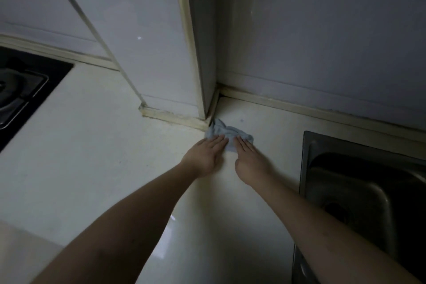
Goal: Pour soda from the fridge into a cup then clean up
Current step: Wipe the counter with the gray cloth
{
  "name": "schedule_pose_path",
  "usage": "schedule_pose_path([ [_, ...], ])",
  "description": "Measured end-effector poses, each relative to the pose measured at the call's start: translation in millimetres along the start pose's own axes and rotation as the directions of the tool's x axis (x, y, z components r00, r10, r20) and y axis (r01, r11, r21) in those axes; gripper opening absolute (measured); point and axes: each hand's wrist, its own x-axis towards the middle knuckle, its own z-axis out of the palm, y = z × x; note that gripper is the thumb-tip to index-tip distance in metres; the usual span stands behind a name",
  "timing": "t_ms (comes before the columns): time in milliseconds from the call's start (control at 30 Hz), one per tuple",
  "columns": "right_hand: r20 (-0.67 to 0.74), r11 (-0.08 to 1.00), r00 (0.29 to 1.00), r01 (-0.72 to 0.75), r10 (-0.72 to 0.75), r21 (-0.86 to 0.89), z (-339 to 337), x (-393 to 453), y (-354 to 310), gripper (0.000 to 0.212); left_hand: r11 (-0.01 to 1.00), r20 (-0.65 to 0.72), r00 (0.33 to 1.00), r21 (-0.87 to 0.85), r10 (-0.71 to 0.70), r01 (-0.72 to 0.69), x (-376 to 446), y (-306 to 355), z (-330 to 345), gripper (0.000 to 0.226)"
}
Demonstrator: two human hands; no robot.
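Observation:
A small light-blue cloth (224, 132) lies crumpled on the pale countertop (115, 145), close to the corner where a tiled wall column meets the counter. My left hand (205, 155) lies flat with straight fingers, its fingertips pressing on the cloth's left part. My right hand (250, 159) lies flat beside it, fingertips pressing on the cloth's right part. Both forearms reach in from the bottom of the view. No cup or soda shows in this view.
A steel sink (359, 193) is set into the counter on the right. A black gas hob (20, 90) sits at the left edge. Tiled walls (322, 41) and a protruding column (175, 53) bound the counter at the back.

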Motion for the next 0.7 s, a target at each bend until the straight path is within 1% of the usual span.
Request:
schedule_pose_path([
  [67, -0.022, 0.999, 0.999, 0.032, -0.032, 0.019, 5, -2, -8, 0.072, 1.000, -0.004, 1.000, -0.015, 0.004, -0.004, -16, -4, 3, 0.076],
  [133, -0.065, 0.998, 0.996, 0.055, -0.055, 0.006, 11, -3, -16, 0.067, 0.999, -0.025, 1.000, -0.037, -0.007, 0.006, -29, -7, 5, 0.073],
  [167, -0.060, 0.998, 0.996, 0.065, -0.066, -0.018, 12, -5, -20, 0.064, 0.999, -0.037, 0.999, -0.045, -0.017, 0.015, -35, -10, 6, 0.072],
  [233, 0.033, 0.998, 0.998, 0.059, -0.058, -0.032, 16, -11, -27, 0.062, 0.999, -0.044, 0.998, -0.027, -0.035, 0.033, -47, -19, 8, 0.069],
  [433, 0.004, 0.997, 0.997, 0.071, -0.071, 0.030, 32, -22, -67, 0.064, 0.996, -0.047, 0.996, 0.029, -0.080, 0.082, -87, -40, 4, 0.075],
  [567, 0.066, 0.995, 0.993, 0.091, -0.094, 0.047, 45, -28, -91, 0.065, 0.995, -0.073, 0.992, 0.016, -0.098, 0.100, -121, -54, 4, 0.068],
  [700, 0.135, 0.990, 0.984, 0.105, -0.117, 0.095, 48, -28, -114, 0.067, 0.991, -0.083, 0.988, 0.012, -0.134, 0.135, -150, -59, 5, 0.070],
])
